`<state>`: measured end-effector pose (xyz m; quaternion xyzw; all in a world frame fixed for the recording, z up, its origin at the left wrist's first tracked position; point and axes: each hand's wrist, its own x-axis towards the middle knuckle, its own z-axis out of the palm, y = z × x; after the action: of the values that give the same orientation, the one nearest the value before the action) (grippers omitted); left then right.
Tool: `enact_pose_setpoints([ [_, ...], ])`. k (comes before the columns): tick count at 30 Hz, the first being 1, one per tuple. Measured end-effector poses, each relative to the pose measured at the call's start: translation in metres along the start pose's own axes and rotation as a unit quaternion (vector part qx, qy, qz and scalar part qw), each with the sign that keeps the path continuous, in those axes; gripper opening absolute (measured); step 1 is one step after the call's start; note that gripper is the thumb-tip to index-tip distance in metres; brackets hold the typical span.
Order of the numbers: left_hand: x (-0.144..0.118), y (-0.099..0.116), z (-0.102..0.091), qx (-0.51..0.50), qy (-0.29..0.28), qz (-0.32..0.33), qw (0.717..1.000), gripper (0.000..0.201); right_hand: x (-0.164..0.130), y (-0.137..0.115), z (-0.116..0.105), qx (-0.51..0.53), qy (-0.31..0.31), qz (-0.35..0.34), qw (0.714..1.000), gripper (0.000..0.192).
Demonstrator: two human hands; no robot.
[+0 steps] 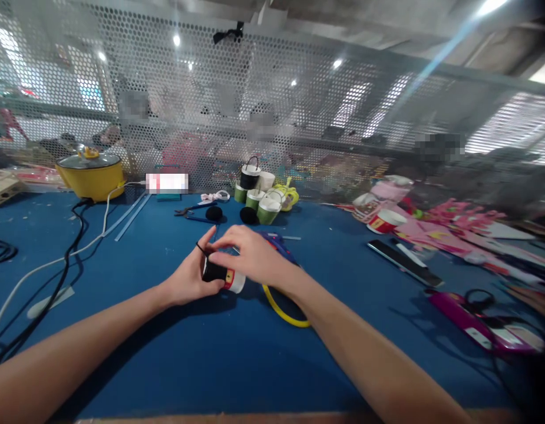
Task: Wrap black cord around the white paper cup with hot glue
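My left hand grips a small paper cup lying on its side just above the blue table; the cup has a black band, a red mark and a white end. A thin black loop stands up from it by my left fingertips. My right hand lies over the top of the cup, its fingers pinching at the cup's black band. A yellow ring and a blue object lie on the table under my right wrist.
Several green and white paper cups stand at the back, one with a black handle, beside two black round pads. A yellow cooking pot and cables lie left. Pink packages, a red-white cup, scissors lie right. A perforated metal screen backs the table.
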<state>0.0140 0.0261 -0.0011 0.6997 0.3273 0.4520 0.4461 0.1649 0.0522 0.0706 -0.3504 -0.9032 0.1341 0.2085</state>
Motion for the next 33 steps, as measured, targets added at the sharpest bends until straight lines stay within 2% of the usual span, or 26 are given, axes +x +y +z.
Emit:
enact_pose_setpoints([
  [2,0.000,0.002,0.001,-0.019,-0.006,0.012,1.000,0.095,0.006,-0.017,0.009,-0.020,-0.009,-0.017,1.000,0.014],
  [4,0.000,0.003,0.001,-0.027,-0.004,0.021,0.999,0.096,0.008,-0.022,0.014,-0.006,0.001,0.004,1.000,0.010],
  [7,0.000,0.002,0.000,-0.020,-0.013,0.003,1.000,0.095,0.002,-0.016,0.010,0.120,0.012,0.057,0.991,0.008],
  [9,-0.001,0.000,-0.001,-0.007,-0.019,-0.020,1.000,0.094,-0.006,-0.008,0.004,0.208,0.026,0.093,0.973,0.008],
  [11,-0.001,-0.001,-0.002,0.005,-0.018,-0.034,0.999,0.093,-0.014,-0.001,0.000,0.251,0.053,0.119,0.959,0.014],
  [14,-0.001,0.000,-0.003,0.013,-0.026,-0.047,0.998,0.093,-0.022,0.007,0.000,0.250,0.092,0.140,0.954,0.021],
  [16,-0.002,0.001,-0.002,0.017,-0.038,-0.050,0.998,0.093,-0.024,0.011,0.004,0.243,0.096,0.141,0.955,0.024],
  [25,-0.008,0.006,0.002,0.052,-0.048,-0.008,0.997,0.090,-0.027,0.018,0.011,0.214,0.093,0.164,0.959,0.026],
  [33,-0.012,0.008,0.006,0.074,-0.051,0.055,0.994,0.089,-0.028,0.020,0.018,0.250,0.064,0.180,0.949,0.026],
])
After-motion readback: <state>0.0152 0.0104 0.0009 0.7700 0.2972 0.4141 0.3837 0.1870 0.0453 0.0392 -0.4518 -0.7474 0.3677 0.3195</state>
